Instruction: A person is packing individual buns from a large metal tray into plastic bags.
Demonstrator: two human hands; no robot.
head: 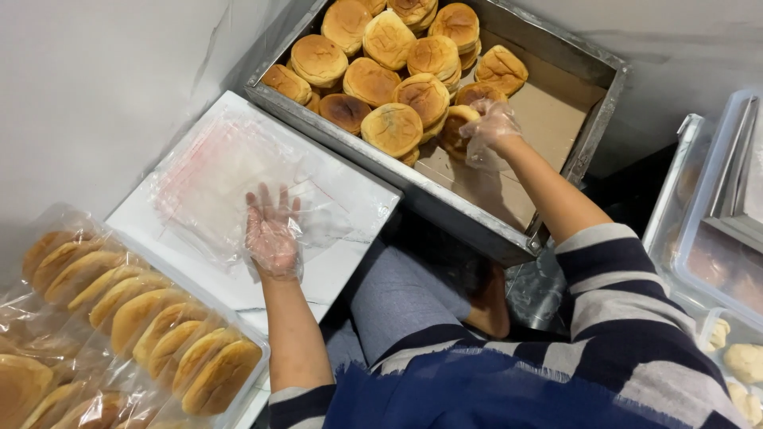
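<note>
The square metal tray of round golden-brown buns (592, 119) runs off the top edge, its far corner unseen. The row of bagged buns in the clear plastic bin (147, 318) is cut by the left and bottom edges. The lidded clear plastic boxes (715, 238) leave the right edge, their contents blurred behind the cloudy walls

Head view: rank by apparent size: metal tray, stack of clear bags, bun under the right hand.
1. metal tray, clearly largest.
2. stack of clear bags, under the left hand.
3. bun, touched by the right hand, smallest.
The tray lies farther away, so nearness doesn't upset the order.
</note>
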